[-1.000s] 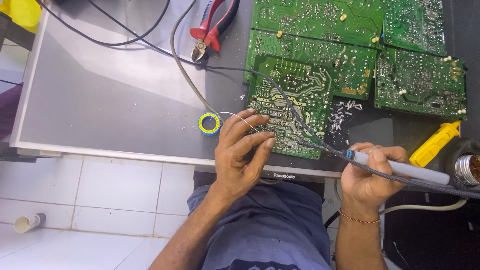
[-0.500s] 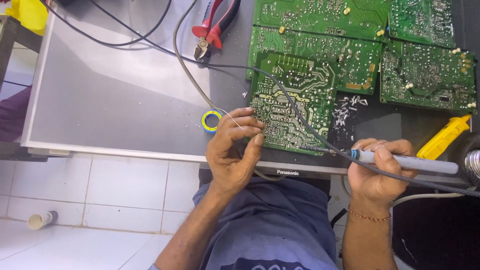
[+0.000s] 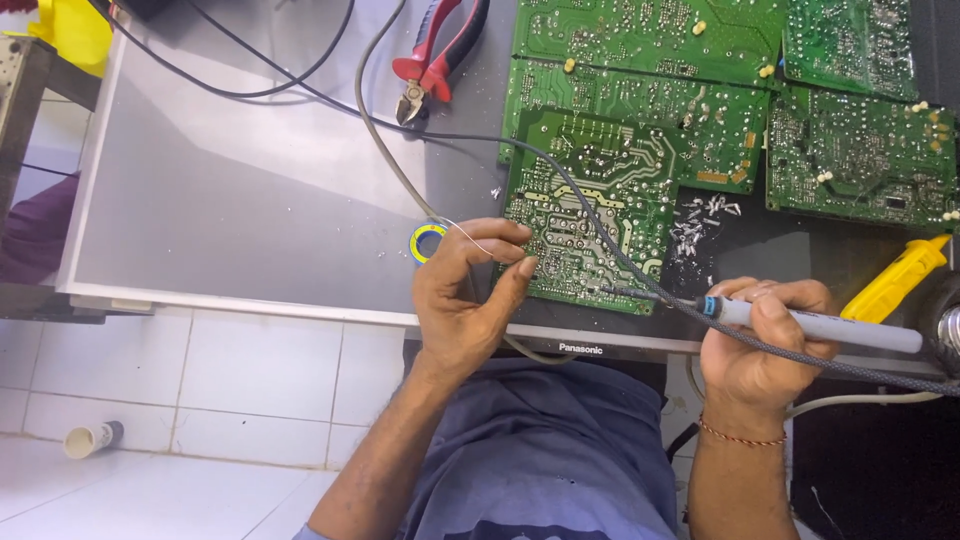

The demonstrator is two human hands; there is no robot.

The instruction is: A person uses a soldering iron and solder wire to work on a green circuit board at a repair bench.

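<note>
The iron (image 3: pixel 800 322) was a slim grey rod with a blue collar near its dark tip. Its long axis lay nearly level across the view, the tip pointing toward the board (image 3: pixel 590 215) and meeting that board's near edge, the handle trailing away toward the yellow tool (image 3: pixel 893 278). A braided cord crossed the board and passed under the handle.

The right hand (image 3: pixel 762 345) held the iron, fingers curled fully round the handle just behind the collar.

The left hand (image 3: pixel 470 290) lay at the board's near-left corner, thumb and fingertips pinched together on a thin solder wire (image 3: pixel 470 236); the wire ran from the pinch to a small blue-and-yellow spool (image 3: pixel 426 241) just left of the board.

The board was green, with pale solder tracks facing up, and rested on a grey panel (image 3: pixel 240 200). More green boards (image 3: pixel 860 140) adjoined it on the far and right sides. Metal scraps (image 3: pixel 695 225) lay just right of the board. Red cutters (image 3: pixel 435 60) lay beyond the board's far-left corner.
</note>
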